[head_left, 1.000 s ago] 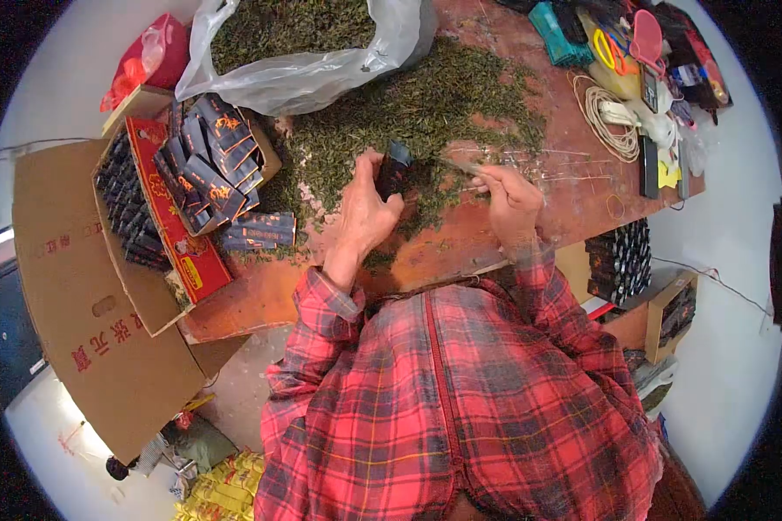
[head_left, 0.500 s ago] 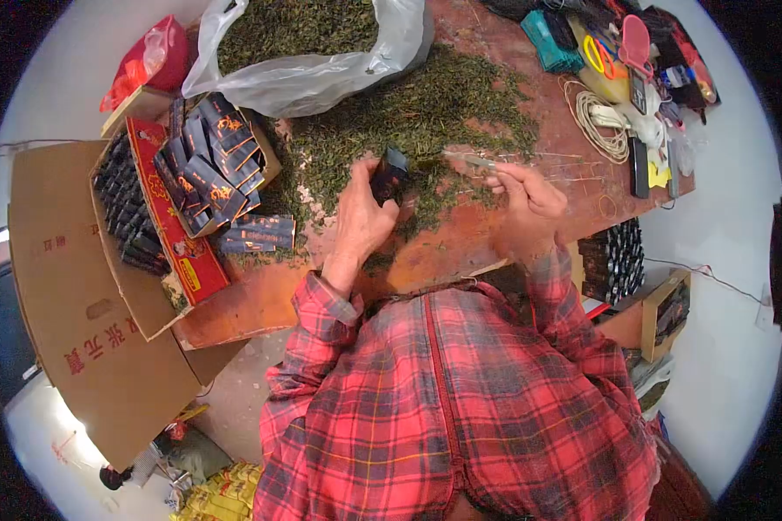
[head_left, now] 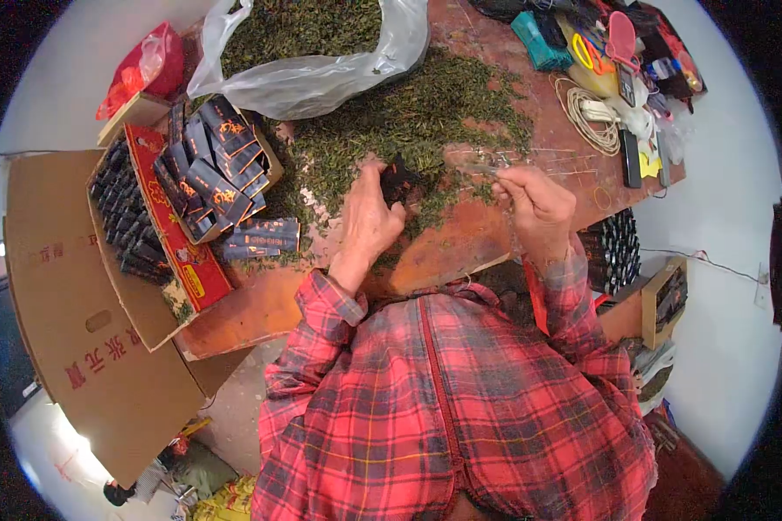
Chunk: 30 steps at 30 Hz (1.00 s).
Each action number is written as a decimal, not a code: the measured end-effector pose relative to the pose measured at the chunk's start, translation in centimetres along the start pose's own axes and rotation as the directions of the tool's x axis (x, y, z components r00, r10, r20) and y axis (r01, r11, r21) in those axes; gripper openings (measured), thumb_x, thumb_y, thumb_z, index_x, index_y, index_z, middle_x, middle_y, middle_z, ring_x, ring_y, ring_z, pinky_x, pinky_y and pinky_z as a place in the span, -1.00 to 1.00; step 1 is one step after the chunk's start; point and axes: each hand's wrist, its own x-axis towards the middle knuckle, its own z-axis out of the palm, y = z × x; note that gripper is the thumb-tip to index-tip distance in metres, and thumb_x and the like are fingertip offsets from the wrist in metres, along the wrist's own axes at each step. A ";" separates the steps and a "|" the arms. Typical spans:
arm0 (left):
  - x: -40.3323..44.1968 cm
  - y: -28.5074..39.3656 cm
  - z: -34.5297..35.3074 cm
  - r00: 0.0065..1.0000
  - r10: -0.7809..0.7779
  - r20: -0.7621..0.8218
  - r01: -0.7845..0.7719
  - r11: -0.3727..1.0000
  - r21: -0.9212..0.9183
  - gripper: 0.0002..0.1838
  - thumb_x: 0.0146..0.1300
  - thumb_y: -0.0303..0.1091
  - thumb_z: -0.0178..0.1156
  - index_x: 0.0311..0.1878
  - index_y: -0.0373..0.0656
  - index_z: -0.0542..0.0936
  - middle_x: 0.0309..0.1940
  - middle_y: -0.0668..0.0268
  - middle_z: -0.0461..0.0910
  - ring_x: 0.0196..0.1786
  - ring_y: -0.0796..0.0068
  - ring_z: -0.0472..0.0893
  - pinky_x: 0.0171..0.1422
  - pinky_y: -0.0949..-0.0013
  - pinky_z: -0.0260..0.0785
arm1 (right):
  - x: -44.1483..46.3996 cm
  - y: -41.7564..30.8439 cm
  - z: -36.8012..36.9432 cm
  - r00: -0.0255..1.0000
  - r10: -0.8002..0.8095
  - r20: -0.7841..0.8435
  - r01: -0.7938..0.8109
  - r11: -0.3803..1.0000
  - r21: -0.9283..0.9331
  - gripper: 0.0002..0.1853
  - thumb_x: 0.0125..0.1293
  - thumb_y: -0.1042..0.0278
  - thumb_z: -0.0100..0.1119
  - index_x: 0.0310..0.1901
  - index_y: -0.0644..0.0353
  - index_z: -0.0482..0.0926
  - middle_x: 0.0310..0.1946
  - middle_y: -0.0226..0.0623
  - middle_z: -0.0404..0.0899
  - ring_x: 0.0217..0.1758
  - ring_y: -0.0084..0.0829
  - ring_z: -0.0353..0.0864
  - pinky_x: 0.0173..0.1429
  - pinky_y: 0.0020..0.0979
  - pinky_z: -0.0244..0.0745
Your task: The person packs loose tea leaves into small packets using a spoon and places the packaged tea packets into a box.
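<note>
The left hand (head_left: pixel 369 221) is closed around a small black packet (head_left: pixel 397 176), with the thumb on the near side and the fingers partly hidden behind it. The packet is just above the near part of a spread of dried green leaves (head_left: pixel 443 95), which lies on the reddish-brown table (head_left: pixel 452 239). The right hand (head_left: pixel 539 201) pinches a thin pale tool (head_left: pixel 485 169) between the thumb and the fingers; its tip points toward the packet but is apart from it, and I cannot tell whether it is a spoon or a flat strip. Behind the leaves stands a clear plastic bag (head_left: pixel 321 97), open at the top, with more of the same leaves inside. To the left, many flat black packets with orange print (head_left: pixel 222 165) lie heaped in a small carton, and a few others (head_left: pixel 265 239) rest on the table in front of it. Beside this carton, a red printed panel (head_left: pixel 178 221) borders a large cardboard box (head_left: pixel 78 286) which contains rows of dark packets (head_left: pixel 126 213). At the far right are a coiled pale cord (head_left: pixel 578 113) and a teal bundle (head_left: pixel 540 42).
</note>
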 end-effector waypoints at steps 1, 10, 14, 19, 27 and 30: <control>0.0 0.1 0.0 1.000 -0.003 0.009 0.003 1.000 0.004 -0.34 0.08 -0.50 0.31 0.31 -0.31 0.38 0.07 -0.22 0.59 0.16 -0.30 0.59 0.29 -0.09 0.45 | 0.3 -0.4 -0.2 1.000 -0.020 0.008 0.021 1.000 -0.021 -0.84 0.29 0.70 0.29 -0.14 0.29 0.74 -0.30 -0.14 0.78 -0.26 -0.28 0.82 -0.17 -0.36 0.70; -0.1 0.5 0.6 0.999 0.045 -0.003 -0.045 0.997 0.066 -0.44 0.06 -0.49 0.31 0.19 -0.27 0.46 -0.05 -0.15 0.61 0.06 -0.26 0.59 0.20 -0.14 0.43 | 1.9 -2.6 -0.5 0.968 -0.172 0.181 0.205 0.961 -0.185 -0.79 0.19 0.69 0.27 -0.15 0.26 0.73 -0.26 -0.12 0.76 -0.21 -0.11 0.78 -0.12 -0.23 0.68; -0.3 0.0 0.7 0.997 0.076 -0.013 -0.075 0.996 0.048 -0.45 0.07 -0.49 0.31 0.19 -0.29 0.46 -0.05 -0.16 0.60 0.07 -0.26 0.58 0.21 -0.13 0.41 | 2.2 -3.2 -0.5 0.952 -0.186 0.242 0.241 0.944 -0.224 -0.81 0.22 0.66 0.30 -0.14 0.26 0.72 -0.28 -0.12 0.73 -0.21 -0.10 0.76 -0.14 -0.26 0.64; -0.4 0.6 -0.3 0.999 0.006 0.036 -0.006 1.000 -0.017 -0.43 0.07 -0.49 0.32 0.21 -0.31 0.45 -0.05 -0.18 0.60 0.06 -0.27 0.58 0.20 -0.12 0.41 | 4.0 -5.4 -0.9 0.913 -0.250 0.323 0.334 0.912 -0.240 -0.73 0.12 0.67 0.21 -0.12 0.21 0.67 -0.26 -0.14 0.70 -0.18 -0.08 0.74 -0.10 -0.17 0.65; -0.5 -0.4 -0.7 0.999 -0.029 0.046 0.030 0.999 -0.034 -0.36 0.07 -0.47 0.35 0.27 -0.31 0.42 -0.03 -0.18 0.60 0.09 -0.26 0.58 0.22 -0.12 0.41 | 5.1 -6.2 -0.4 0.886 -0.270 0.376 0.380 0.889 -0.257 -0.76 0.10 0.63 0.21 -0.17 0.19 0.63 -0.28 -0.16 0.68 -0.20 -0.06 0.72 -0.12 -0.14 0.64; -0.4 -0.3 -0.9 0.998 -0.045 0.054 0.047 0.998 -0.044 -0.35 0.07 -0.47 0.35 0.28 -0.30 0.42 -0.02 -0.19 0.60 0.11 -0.26 0.58 0.25 -0.12 0.41 | 5.2 -6.6 -0.5 0.882 -0.271 0.386 0.394 0.873 -0.287 -0.75 0.09 0.62 0.23 -0.16 0.19 0.64 -0.28 -0.16 0.68 -0.20 -0.07 0.72 -0.13 -0.14 0.64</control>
